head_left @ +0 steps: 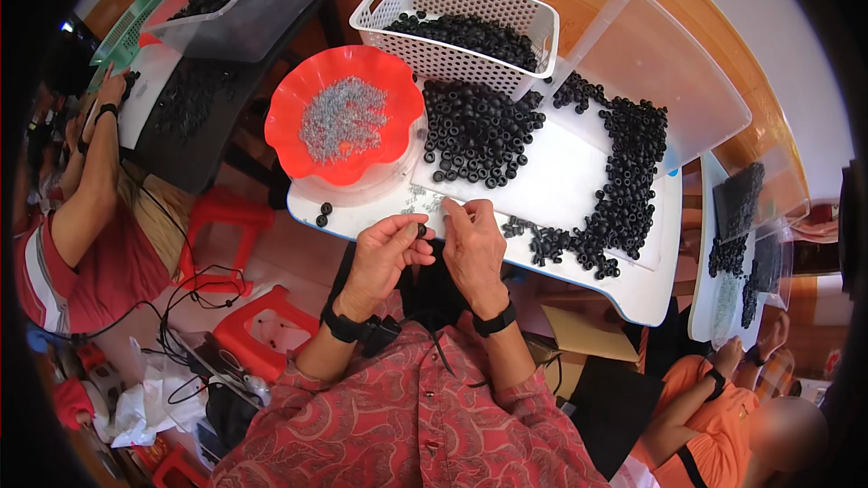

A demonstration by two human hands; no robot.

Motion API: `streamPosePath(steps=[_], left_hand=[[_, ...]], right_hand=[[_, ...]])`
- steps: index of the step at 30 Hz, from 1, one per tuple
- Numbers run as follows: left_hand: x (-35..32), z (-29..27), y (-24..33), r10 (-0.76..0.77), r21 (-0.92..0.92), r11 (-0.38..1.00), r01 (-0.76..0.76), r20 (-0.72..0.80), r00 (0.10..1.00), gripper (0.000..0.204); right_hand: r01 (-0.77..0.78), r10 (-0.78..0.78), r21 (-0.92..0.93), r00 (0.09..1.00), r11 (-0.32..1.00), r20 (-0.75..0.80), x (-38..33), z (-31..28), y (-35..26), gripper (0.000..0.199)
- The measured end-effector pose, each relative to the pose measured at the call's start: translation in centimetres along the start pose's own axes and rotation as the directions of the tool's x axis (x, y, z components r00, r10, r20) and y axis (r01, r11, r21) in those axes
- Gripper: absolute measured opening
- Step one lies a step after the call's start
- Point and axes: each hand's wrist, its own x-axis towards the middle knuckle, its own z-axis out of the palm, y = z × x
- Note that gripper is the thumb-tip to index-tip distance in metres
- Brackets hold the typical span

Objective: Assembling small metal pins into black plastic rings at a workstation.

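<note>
My left hand [382, 260] is closed at the table's front edge, pinching a small round black plastic part [421, 230] between thumb and fingertips. Close beside it, my right hand [476, 242] has its fingers drawn together, the tips at a few loose small silvery pieces [432, 202] on the white table [362, 217]. Whatever those fingertips grip is too small to make out. Beyond my hands, a heap of black ring-like parts [479, 131] lies on the tabletop. A red wavy-rimmed bowl [287, 117] to the left holds many more silvery pieces.
A white perforated basket [434, 50] of black parts stands at the back. More black parts [628, 181] spread along the right, near a translucent bin [687, 81]. Red stools [262, 334] and cables are at lower left. Co-workers sit on both sides.
</note>
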Motion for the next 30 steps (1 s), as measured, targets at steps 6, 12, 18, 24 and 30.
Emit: streamPosePath(steps=[6, 12, 18, 24, 30], left_hand=[[0.1, 0.0, 0.2, -0.049, -0.047, 0.998, 0.052, 0.06, 0.997, 0.028], [0.3, 0.1, 0.5, -0.062, -0.106, 0.992, 0.069, 0.07, 0.996, 0.029], [0.3, -0.2, 0.6, -0.06, -0.12, 0.99, 0.072, 0.103, 0.993, 0.028], [0.4, -0.4, 0.8, -0.066, -0.126, 0.989, 0.08, 0.11, 0.992, 0.028], [0.8, -0.3, 0.9, -0.075, -0.18, 0.979, 0.096, 0.116, 0.99, 0.028]], right_hand=[[-0.031, 0.029, -0.031, 0.998, 0.999, -0.058, -0.4, 0.1, 0.4, 0.028], [-0.01, 0.009, -0.069, 1.0, 0.998, -0.025, -0.1, 0.2, -0.2, 0.027], [-0.026, 0.022, -0.105, 0.999, 0.994, -0.038, -0.2, 0.5, -0.3, 0.021], [-0.05, 0.042, -0.086, 0.995, 0.995, -0.095, 0.0, 0.6, -0.5, 0.02], [-0.029, 0.024, -0.077, 0.998, 0.997, -0.065, 0.1, 0.6, -0.5, 0.018]])
